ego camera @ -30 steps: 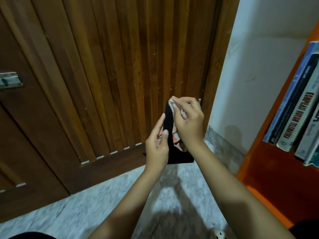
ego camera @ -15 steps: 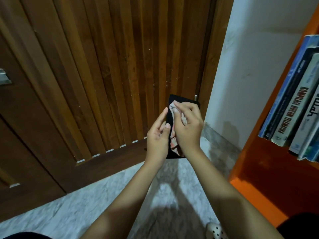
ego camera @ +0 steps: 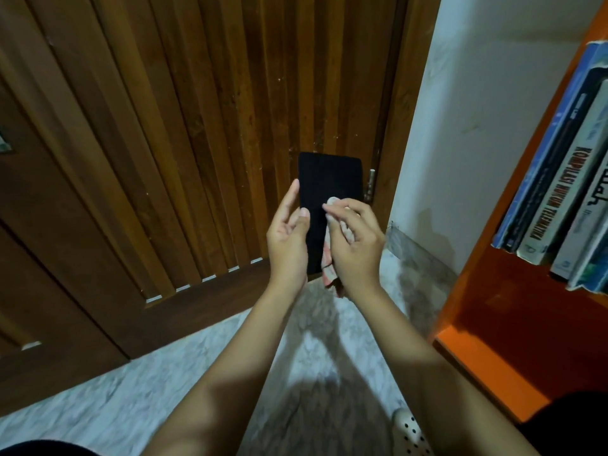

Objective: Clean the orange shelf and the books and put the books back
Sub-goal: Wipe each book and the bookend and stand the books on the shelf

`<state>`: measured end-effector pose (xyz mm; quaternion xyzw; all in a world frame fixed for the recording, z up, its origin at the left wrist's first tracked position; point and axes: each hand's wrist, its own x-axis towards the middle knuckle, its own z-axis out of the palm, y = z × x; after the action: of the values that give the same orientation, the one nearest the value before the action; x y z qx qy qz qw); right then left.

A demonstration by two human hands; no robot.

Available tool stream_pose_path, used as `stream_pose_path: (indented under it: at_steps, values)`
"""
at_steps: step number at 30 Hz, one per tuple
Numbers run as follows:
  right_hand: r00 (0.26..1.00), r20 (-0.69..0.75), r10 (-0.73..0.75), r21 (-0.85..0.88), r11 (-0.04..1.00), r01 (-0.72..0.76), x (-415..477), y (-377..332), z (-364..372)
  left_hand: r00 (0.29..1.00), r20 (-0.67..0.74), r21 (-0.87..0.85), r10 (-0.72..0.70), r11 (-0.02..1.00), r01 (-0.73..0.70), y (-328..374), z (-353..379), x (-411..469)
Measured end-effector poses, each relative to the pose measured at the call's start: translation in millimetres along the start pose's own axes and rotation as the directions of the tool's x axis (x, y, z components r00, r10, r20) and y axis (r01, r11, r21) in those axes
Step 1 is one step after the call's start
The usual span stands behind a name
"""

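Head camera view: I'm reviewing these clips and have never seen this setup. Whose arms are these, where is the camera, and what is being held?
There is no machine here. The camera sits on a person's head and looks forward and down, so the two bare arms reaching in from below are the wearer's own. The left hand holds a black book upright in front of a wooden door. The right hand presses a crumpled cloth against the book's cover, apparently wiping it. On the right stands an orange shelf with several books leaning in it. Below is a pale marble floor, and a light-coloured perforated shoe shows at the bottom edge.
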<state>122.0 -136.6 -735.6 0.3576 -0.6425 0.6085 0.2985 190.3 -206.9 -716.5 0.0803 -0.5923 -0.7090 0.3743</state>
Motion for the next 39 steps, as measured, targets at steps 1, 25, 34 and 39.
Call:
stream_pose_path:
  at_steps: [1, 25, 34, 39]
  values:
    - [1.000, 0.003, 0.000, 0.007, 1.000, 0.000, 0, 3, -2, 1.000, -0.006, -0.027, -0.005, 1.000, 0.005, 0, -2, 1]
    - [0.987, 0.053, 0.152, 0.036, 0.987, -0.154, -30, 9, -16, 0.977, -0.173, -0.278, -0.125, 0.958, 0.073, 4, -18, 13]
    - [0.980, 0.087, 0.181, 0.023, 0.983, -0.183, -41, 12, -21, 0.937, -0.246, -0.396, -0.247, 0.908, 0.136, 12, -25, 18]
    - [0.888, 0.206, 0.411, 0.076, 0.898, -0.434, -41, 18, -31, 0.930, -0.239, -0.419, -0.281, 0.893, 0.162, 12, -32, 24]
